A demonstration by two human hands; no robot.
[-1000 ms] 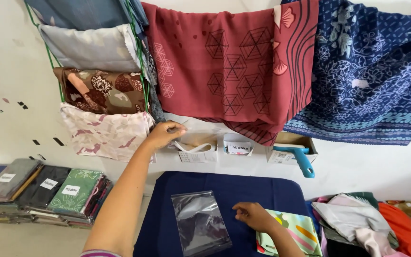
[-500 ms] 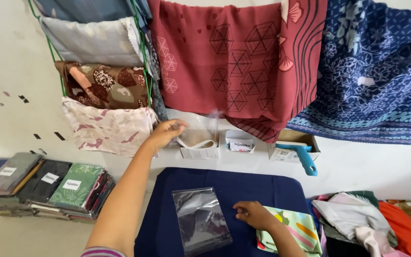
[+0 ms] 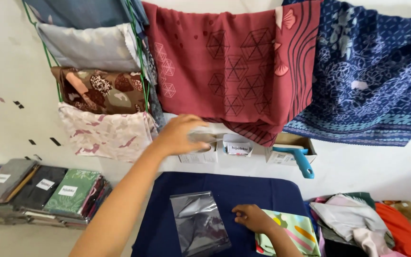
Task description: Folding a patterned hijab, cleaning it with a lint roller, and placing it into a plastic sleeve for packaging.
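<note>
Glossy plastic bag [image 3: 200,223] on navy cloth [image 3: 224,190], right hand [image 3: 252,218] beside.

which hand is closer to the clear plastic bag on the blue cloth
Right. The right hand rests on the cloth just beside the clear plastic bag; the left hand is raised farther back, by the small boxes.

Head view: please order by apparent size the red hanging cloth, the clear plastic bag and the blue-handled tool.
1. Red hanging cloth, clearly largest.
2. Clear plastic bag.
3. Blue-handled tool, smallest, though it lies farther from the camera.
</note>
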